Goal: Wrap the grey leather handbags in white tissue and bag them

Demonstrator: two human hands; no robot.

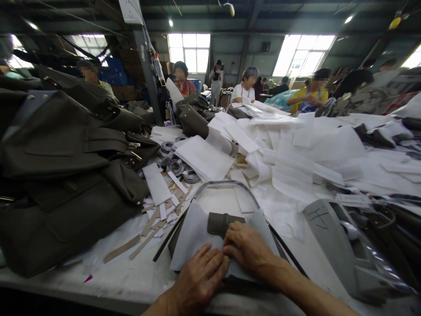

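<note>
A dark grey handbag [221, 221] lies flat on the table in front of me, mostly wrapped in a sheet of white tissue paper [194, 232]. Its curved handle [226, 184] arches away from me. My left hand [199, 276] rests on the paper near the bag's lower edge, fingers curled down and pressing. Just beside it, my right hand [246, 248] lies on the bag with fingers bent, pinching at the paper's edge where the two hands meet. Whether either hand grips anything besides the paper, I cannot make out.
A heap of dark grey bags [66, 175] fills the left. White paper sheets [289, 162] cover the table's middle and right. Paper strips [158, 215] and tape rolls [176, 166] lie behind the bag. A grey part [329, 237] lies at right. Several people work at the far side.
</note>
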